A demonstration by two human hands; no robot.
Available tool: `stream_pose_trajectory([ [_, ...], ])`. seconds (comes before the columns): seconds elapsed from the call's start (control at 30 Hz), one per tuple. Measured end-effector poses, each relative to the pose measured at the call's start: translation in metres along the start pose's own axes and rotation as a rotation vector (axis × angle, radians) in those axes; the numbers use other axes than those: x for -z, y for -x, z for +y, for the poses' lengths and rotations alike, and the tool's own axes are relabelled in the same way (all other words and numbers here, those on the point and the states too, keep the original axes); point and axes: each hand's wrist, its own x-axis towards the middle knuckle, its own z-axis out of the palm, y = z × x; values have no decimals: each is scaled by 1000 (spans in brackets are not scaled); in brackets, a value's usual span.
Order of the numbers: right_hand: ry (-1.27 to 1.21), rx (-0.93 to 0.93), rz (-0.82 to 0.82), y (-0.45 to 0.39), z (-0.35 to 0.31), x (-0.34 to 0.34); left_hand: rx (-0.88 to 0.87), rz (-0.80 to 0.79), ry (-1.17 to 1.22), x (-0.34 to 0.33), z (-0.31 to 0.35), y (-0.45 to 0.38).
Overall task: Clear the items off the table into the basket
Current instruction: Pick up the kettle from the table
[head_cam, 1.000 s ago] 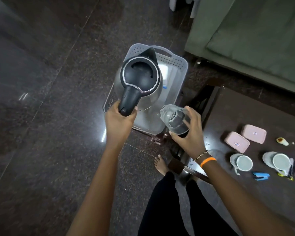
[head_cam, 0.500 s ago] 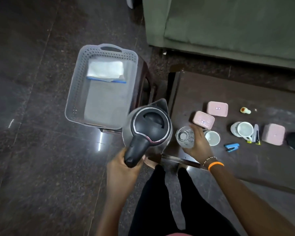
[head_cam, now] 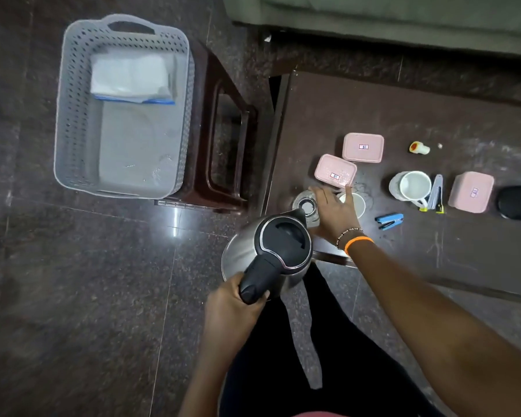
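Observation:
My left hand (head_cam: 232, 311) grips the black handle of a steel electric kettle (head_cam: 283, 245), held above the floor beside the table's near left corner. A clear glass (head_cam: 306, 206) stands on the dark table (head_cam: 373, 109). My right hand (head_cam: 334, 213) rests against the glass's right side with fingers spread; the thumb is hidden behind the kettle. The grey perforated basket (head_cam: 60, 115) sits on a dark stool (head_cam: 223, 130) to the left and holds a white packet (head_cam: 131, 73).
On the table lie three pink lidded boxes (head_cam: 336, 171) (head_cam: 363, 147) (head_cam: 471, 192), a white cup (head_cam: 358, 206), a white mug (head_cam: 412, 186), a blue stapler (head_cam: 388, 220), a grey clip tool (head_cam: 435, 195), a small yellow-white piece (head_cam: 419, 148) and a black object (head_cam: 519, 203). A green sofa (head_cam: 403, 13) runs behind.
Both hands came back from over the basket to the table. The glass went down onto the table and my right fingers spread off it. The kettle stays in my left hand.

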Motion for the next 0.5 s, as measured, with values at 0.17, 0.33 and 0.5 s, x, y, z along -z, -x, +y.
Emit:
stream_pose_trajectory([
  [0.17,17,17,-6,7,7,2,-4,0,-9,-11,9,1],
  [0.33,-32,-28,3,21,18,1,-4,-50,-7,-19,19,2],
  [0.5,-83,-51,-3,31,26,-3,12,-96,223,-18,28,3],
])
